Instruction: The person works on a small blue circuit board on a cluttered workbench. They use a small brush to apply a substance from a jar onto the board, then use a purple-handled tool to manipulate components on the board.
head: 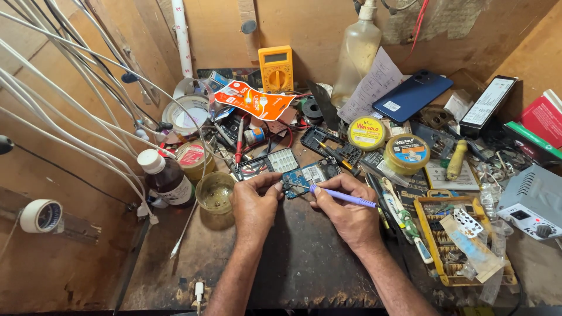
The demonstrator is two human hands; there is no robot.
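Note:
My left hand (256, 202) pinches the left edge of a small blue circuit board (305, 175) lying on the dark workbench (298, 257). In my right hand (345, 212) is a thin purple-handled tool (344, 198), its tip touching the board near its lower middle. Both hands rest close together at the bench's centre. A dark phone frame (331, 147) lies just behind the board, and a pale keypad piece (282, 160) to its left.
A dark brown bottle (167, 177) and a murky glass jar (215, 193) stand at left. Behind are a yellow multimeter (276, 68), a plastic bottle (357, 54), a blue phone (411, 95) and two round tins (406, 153). A parts tray (453, 240) sits at right. White cables (88, 117) hang left.

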